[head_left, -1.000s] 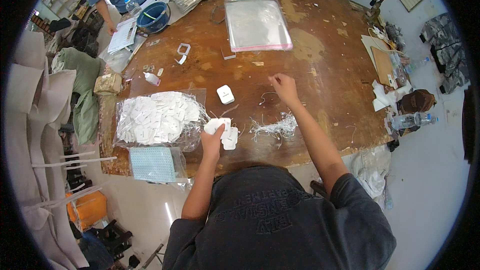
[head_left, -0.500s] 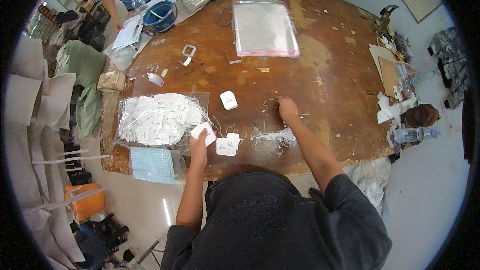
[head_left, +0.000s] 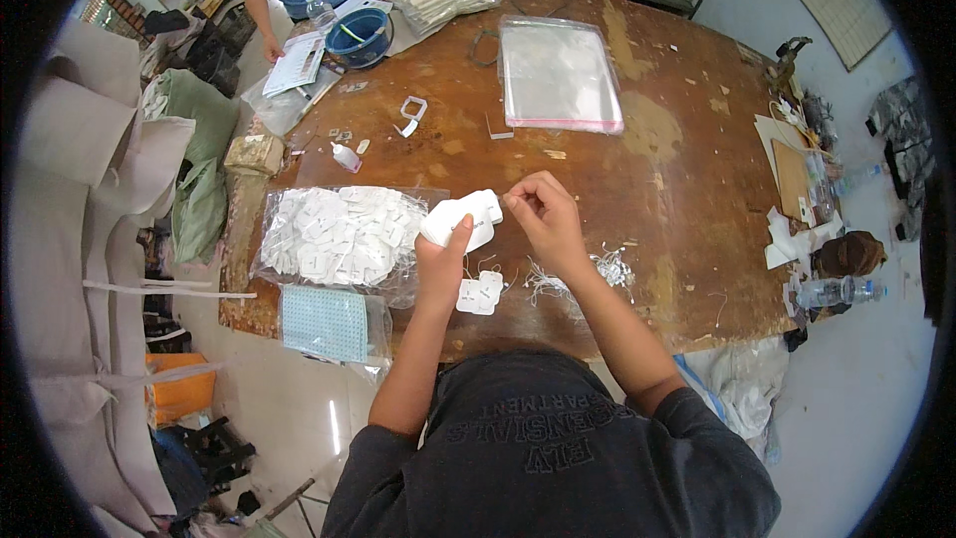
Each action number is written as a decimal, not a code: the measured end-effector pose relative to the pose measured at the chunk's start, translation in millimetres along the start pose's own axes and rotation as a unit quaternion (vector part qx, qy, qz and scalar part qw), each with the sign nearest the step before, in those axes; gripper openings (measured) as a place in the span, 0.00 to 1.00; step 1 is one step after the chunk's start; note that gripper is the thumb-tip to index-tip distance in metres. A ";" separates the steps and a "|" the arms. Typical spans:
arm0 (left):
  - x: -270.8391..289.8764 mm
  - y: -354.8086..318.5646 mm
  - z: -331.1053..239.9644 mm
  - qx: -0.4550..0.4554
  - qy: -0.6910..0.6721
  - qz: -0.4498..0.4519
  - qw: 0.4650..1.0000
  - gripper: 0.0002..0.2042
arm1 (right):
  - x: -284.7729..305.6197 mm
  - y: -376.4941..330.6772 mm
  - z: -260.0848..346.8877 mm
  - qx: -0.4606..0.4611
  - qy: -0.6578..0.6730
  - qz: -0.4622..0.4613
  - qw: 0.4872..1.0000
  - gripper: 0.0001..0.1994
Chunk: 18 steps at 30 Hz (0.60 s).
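Two hands meet above the tabletop (head_left: 687,209): left hand (head_left: 441,264) grasps a light, bendable white tag stack (head_left: 463,219) (edge-grip suits it); right hand (head_left: 546,219) fingers pinch its corner.

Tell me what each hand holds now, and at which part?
The left hand grips a stack of white tags at its lower left end. The right hand pinches at the stack's right end; whether it holds a string cannot be told.

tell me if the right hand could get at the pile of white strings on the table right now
Probably yes. The pile of white strings lies bare on the table just beside the right forearm, nothing covering it. The right hand is raised at the white tags in the left hand, so it would only need to drop back.
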State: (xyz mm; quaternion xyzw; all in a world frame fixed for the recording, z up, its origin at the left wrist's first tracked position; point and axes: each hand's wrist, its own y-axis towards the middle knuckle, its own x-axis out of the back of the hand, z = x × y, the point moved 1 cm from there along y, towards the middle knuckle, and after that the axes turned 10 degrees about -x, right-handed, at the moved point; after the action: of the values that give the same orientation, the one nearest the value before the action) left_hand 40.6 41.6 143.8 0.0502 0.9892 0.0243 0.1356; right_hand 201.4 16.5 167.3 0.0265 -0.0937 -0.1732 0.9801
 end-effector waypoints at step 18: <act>-7.5 -8.3 -25.4 -0.162 0.158 -0.010 0.974 0.08 | -37.8 -4.3 30.3 0.121 -0.057 -0.009 0.991 0.03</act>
State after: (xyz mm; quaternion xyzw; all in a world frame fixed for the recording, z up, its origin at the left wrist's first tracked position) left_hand 40.2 31.7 169.7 0.0130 0.9814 0.1907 -0.0158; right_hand 159.3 24.9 190.0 0.1362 -0.1696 -0.1708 0.9610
